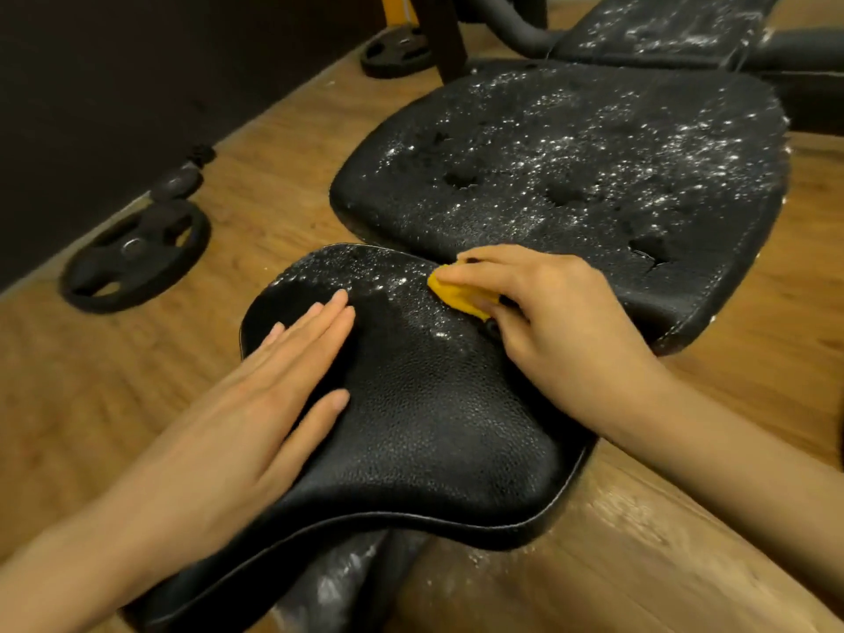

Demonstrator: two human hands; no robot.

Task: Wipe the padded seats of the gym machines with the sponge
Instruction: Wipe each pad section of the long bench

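A: What's the person doing rn?

B: Wiping the near seat (424, 404), a black textured pad w/ a curved front edge. Right hand (561, 312) has fingers curled round a yellow sponge (456, 294), pressing it on the seat's far right part, at the edge of the white foam. Left hand (255, 386) lies flat on the seat's left side, fingers straight and together, gripping nothing; looks like it steadies the pad.

A: How far along?

B: I'd say mid-wipe on this seat. Near half looks clean and matte; far end is speckled w/ foam. Next move prob. calls for dragging the sponge across that foamy strip toward the far left, w/ firm, even pressure so suds don't smear back over the clean part.

A: And the other pads?

B: Bigger pad (571, 175) just beyond, covered in foam specks, w/ a few small tears or dimples in the cover. A third pad (662, 29) farther back, also foamy. Both look unwiped, so plenty left.

A: The room?

B: Wood-look floor (283, 185), some white splashes near the seat post. Weight plates (137, 258) lie flat on the floor at left, another one (397, 52) farther back. Dark wall (114, 84) on the left. Grey metal tubing (516, 25) at top. Dim, warm light.
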